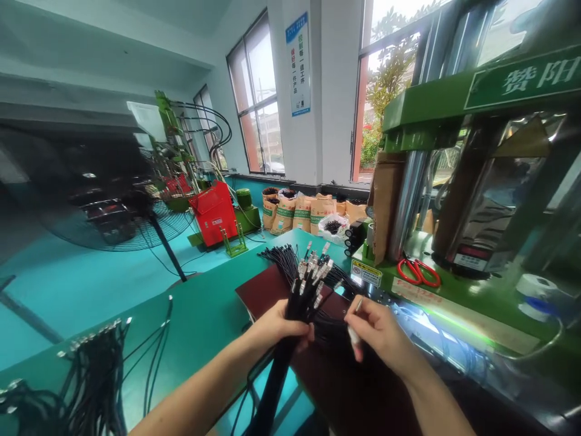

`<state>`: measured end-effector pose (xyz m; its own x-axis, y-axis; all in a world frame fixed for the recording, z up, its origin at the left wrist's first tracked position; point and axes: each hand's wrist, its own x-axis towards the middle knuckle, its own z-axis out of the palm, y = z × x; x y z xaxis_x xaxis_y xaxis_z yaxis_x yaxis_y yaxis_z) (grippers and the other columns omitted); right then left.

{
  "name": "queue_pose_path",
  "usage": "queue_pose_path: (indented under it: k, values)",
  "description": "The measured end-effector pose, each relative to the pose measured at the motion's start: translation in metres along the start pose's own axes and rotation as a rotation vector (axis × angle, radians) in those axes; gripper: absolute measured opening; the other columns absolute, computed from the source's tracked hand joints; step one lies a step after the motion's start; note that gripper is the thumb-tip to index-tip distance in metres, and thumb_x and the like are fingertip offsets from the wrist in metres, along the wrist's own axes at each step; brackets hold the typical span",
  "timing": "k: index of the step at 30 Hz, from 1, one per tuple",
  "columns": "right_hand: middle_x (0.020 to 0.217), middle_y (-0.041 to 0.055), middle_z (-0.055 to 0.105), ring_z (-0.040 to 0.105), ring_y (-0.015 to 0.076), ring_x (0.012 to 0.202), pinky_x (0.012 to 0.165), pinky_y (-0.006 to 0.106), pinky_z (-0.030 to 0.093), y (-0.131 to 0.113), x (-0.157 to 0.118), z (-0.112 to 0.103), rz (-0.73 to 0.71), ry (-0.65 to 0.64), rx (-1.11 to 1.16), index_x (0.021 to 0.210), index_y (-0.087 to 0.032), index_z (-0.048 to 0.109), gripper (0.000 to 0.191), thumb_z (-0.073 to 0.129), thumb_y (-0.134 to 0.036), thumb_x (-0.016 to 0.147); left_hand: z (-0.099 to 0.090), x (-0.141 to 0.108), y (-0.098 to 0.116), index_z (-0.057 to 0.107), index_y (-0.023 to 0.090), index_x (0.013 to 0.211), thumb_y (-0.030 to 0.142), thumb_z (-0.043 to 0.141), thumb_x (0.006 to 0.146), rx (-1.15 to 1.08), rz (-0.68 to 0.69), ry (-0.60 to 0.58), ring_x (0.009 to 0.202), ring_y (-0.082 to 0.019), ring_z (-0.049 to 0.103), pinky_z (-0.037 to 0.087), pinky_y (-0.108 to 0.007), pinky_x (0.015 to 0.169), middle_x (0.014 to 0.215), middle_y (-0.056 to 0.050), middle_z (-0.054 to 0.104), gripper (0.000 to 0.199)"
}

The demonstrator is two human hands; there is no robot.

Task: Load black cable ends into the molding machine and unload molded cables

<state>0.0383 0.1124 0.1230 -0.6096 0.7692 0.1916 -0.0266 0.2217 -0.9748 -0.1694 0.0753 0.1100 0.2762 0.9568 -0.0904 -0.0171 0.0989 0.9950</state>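
My left hand (287, 327) is wrapped round a thick bundle of black cables (297, 307). Their silver metal connectors (313, 269) fan out at the top, and the lengths hang down below my wrist. To the right of the bundle, my right hand (374, 330) is closed in a pinch. A small metal tip (359, 304), similar to the cable connectors, pokes out between thumb and forefinger; the rest of that cable is hidden. Something white wraps one of its fingers. Beneath both hands is a dark red board (261, 290), with more black cables (281, 260) lying at its far end.
Other cable bundles (97, 375) lie on the green table (200, 321) at left. On the right stands a green press (422, 121), with red-handled scissors (418, 272) on its base. A fan (109, 181) stands at left; filled sacks (302, 213) line the wall.
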Motion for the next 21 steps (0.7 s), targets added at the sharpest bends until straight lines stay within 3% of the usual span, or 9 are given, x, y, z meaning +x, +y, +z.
queue_pose_path:
  k: [3,9,11,14,16,18,21]
  values:
    - [0.052,-0.0047,0.055,0.058,0.0123,0.049,0.053,0.024,0.042,-0.002,0.0,0.0,-0.015,0.016,0.067,0.072,-0.018,0.047,0.016,0.048,-0.031,0.081,0.003,0.001,0.006,0.061,0.008,0.068,0.02,0.063,0.063,0.011,-0.014,-0.084,0.043,-0.01,0.051,0.041,-0.021,0.044,0.053,-0.004,0.058,0.013]
    - [0.071,-0.0025,0.061,0.06,0.0147,0.05,0.054,0.03,0.046,0.014,0.007,-0.001,0.025,0.045,0.441,0.078,-0.019,0.052,0.013,0.048,-0.031,0.081,0.012,-0.004,0.012,0.059,0.009,0.074,0.017,0.064,0.061,0.02,-0.035,-0.168,0.05,-0.012,0.054,0.044,-0.024,0.051,0.059,-0.003,0.057,0.016]
    - [0.085,0.0002,0.064,0.063,0.0164,0.07,0.068,0.032,0.047,0.016,0.009,0.009,-0.015,0.072,0.523,0.09,-0.022,0.055,0.013,0.054,-0.029,0.079,0.013,-0.003,0.01,0.056,0.01,0.073,0.019,0.061,0.064,0.068,0.019,-0.071,0.049,-0.011,0.053,0.043,-0.023,0.05,0.057,-0.001,0.055,0.014]
    - [0.11,0.005,0.059,0.053,0.0207,0.102,0.085,0.035,0.041,0.019,0.012,0.032,-0.102,0.022,0.607,0.112,-0.024,0.05,0.046,0.066,-0.025,0.069,0.016,-0.001,0.0,0.052,0.013,0.089,0.019,0.054,0.07,0.298,0.177,0.215,0.054,-0.012,0.054,0.045,-0.025,0.052,0.066,-0.001,0.057,0.02]
    - [0.116,0.0062,0.057,0.049,0.0225,0.108,0.09,0.037,0.038,0.023,0.011,0.049,-0.097,-0.024,0.626,0.116,-0.023,0.049,0.057,0.071,-0.025,0.063,0.022,0.001,-0.012,0.048,0.015,0.1,0.017,0.049,0.072,0.55,0.273,0.352,0.067,-0.015,0.057,0.048,-0.028,0.061,0.081,-0.004,0.058,0.028]
    - [0.113,0.0051,0.059,0.051,0.0219,0.106,0.095,0.038,0.035,0.03,0.011,0.062,-0.025,0.066,0.639,0.112,-0.023,0.053,0.056,0.074,-0.025,0.061,0.033,0.003,-0.027,0.045,0.016,0.107,0.014,0.044,0.073,0.815,0.321,0.394,0.087,-0.02,0.056,0.048,-0.034,0.073,0.097,-0.009,0.055,0.034]
    - [0.102,0.0047,0.065,0.055,0.0222,0.101,0.097,0.038,0.033,0.039,0.009,0.073,0.096,0.334,0.705,0.1,-0.019,0.059,0.044,0.074,-0.027,0.059,0.049,0.006,-0.047,0.037,0.014,0.119,0.009,0.037,0.073,1.098,0.352,0.348,0.108,-0.026,0.046,0.046,-0.041,0.081,0.115,-0.015,0.047,0.046]
